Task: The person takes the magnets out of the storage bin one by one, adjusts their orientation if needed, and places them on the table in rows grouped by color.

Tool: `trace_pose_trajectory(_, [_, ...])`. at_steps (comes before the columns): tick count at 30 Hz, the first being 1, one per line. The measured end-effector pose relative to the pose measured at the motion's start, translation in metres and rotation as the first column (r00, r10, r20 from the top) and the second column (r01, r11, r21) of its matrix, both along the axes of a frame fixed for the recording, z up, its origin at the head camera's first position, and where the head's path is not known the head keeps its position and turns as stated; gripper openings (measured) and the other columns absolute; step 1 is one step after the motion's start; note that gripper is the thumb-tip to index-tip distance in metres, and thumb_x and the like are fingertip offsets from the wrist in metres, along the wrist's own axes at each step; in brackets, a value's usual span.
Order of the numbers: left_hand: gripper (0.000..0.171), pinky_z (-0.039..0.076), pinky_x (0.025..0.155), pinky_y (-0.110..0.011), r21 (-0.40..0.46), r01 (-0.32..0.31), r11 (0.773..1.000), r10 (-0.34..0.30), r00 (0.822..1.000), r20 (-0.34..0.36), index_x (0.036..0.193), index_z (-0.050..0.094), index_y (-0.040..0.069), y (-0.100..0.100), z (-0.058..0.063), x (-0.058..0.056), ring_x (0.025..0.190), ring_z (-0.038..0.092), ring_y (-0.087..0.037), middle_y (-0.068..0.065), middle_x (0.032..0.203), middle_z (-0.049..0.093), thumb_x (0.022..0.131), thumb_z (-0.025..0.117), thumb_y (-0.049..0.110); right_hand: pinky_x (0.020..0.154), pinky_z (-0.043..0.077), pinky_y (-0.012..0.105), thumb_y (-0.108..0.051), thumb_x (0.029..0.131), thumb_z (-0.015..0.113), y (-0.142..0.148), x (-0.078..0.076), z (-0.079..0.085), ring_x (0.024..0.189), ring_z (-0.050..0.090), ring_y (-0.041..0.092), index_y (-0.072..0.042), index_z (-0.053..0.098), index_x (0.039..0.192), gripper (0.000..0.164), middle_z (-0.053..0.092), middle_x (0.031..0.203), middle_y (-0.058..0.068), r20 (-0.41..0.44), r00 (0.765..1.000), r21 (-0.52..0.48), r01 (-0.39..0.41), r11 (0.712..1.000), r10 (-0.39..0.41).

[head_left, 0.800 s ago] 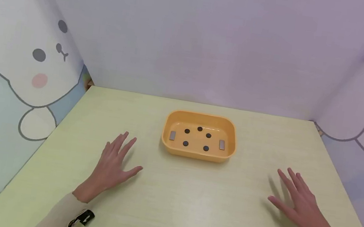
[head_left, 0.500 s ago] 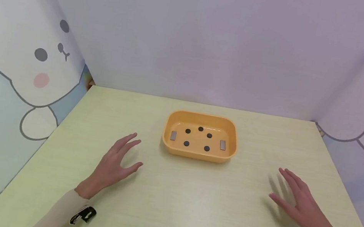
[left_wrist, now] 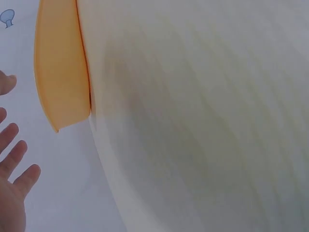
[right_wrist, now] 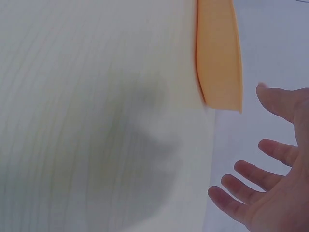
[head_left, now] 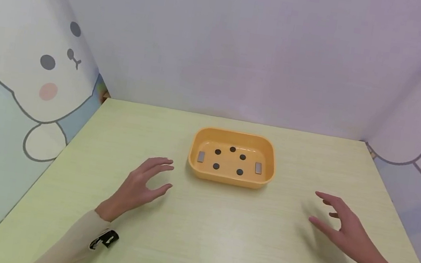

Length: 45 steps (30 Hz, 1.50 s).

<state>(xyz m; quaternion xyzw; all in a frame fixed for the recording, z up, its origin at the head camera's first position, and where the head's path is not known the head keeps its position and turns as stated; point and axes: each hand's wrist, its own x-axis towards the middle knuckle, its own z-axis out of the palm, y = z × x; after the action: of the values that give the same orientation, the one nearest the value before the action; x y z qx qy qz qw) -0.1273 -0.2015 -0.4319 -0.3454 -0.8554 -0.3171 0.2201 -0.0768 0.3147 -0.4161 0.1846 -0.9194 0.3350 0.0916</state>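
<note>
An orange rectangular tray [head_left: 229,180] with rounded corners sits toward the back of the table. Inside it lie several small black discs [head_left: 242,157], plus a grey rectangular piece [head_left: 200,156] at the left end and another grey piece [head_left: 258,168] at the right. My left hand [head_left: 137,188] hovers left of the tray and in front of it, fingers spread and slightly bent, holding nothing. On the other side, my right hand [head_left: 346,231] is raised over the table, farther from the tray, with relaxed fingers and nothing in them. Both wrist views show the tray's outer wall [left_wrist: 63,67] beyond the fingers.
The pale wooden table [head_left: 211,239] ends at a plain lilac wall [head_left: 246,46] behind the tray. Side panels with cartoon drawings [head_left: 46,77] stand at left and right. Black straps sit at both cuffs.
My left hand has shifted slightly right, toward the tray, and its fingers have turned inward. My right hand has moved a little left, with its fingers bending more. The tray stays put.
</note>
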Motion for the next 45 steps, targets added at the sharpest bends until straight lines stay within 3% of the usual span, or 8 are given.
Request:
trace_pose_trajectory(11, [0.044,0.037,0.099,-0.020,0.013,0.041,0.999,-0.040,0.998,-0.049,0.113,0.065,0.008,0.009,0.001,-0.012,0.114,0.052,-0.020,-0.006,0.121,0.059,0.072,0.081,0.016,0.080,0.042,0.012,-0.010,0.081,0.075,-0.012,-0.016,0.013,0.110,0.046,0.000,-0.012,0.050,0.133,0.058,0.053,0.124,0.006,0.061,0.998,-0.035,-0.031,0.999,0.033])
trace_pose_trajectory(22, [0.037,0.039,0.097,-0.023,0.032,0.081,0.996,-0.079,0.995,-0.066,0.108,0.066,0.009,0.020,0.002,-0.022,0.112,0.053,-0.021,-0.009,0.116,0.061,0.073,0.079,0.014,0.079,0.045,0.014,-0.014,0.083,0.074,-0.026,-0.030,0.025,0.104,0.051,0.005,-0.010,0.053,0.128,0.050,0.056,0.119,0.000,0.067,0.996,-0.024,-0.062,0.998,0.064])
trace_pose_trajectory(32, [0.034,0.046,0.091,-0.034,0.013,0.068,0.998,-0.068,0.997,-0.024,0.106,0.068,0.009,0.025,0.009,-0.027,0.111,0.054,-0.021,-0.005,0.115,0.063,0.074,0.080,0.014,0.078,0.048,0.019,-0.019,0.084,0.074,-0.040,-0.048,0.032,0.099,0.053,0.000,-0.014,0.055,0.124,0.044,0.057,0.117,-0.005,0.077,0.991,-0.014,-0.105,0.994,0.105])
trace_pose_trajectory(45, [0.032,0.047,0.090,-0.034,-0.002,0.105,0.994,-0.105,0.994,0.004,0.102,0.068,0.007,0.038,0.007,-0.042,0.108,0.054,-0.020,-0.006,0.111,0.064,0.074,0.080,0.011,0.079,0.050,0.026,-0.023,0.087,0.070,-0.064,-0.069,0.038,0.103,0.055,0.018,-0.013,0.057,0.120,0.037,0.059,0.114,-0.003,0.140,0.979,-0.070,-0.143,0.987,0.151])
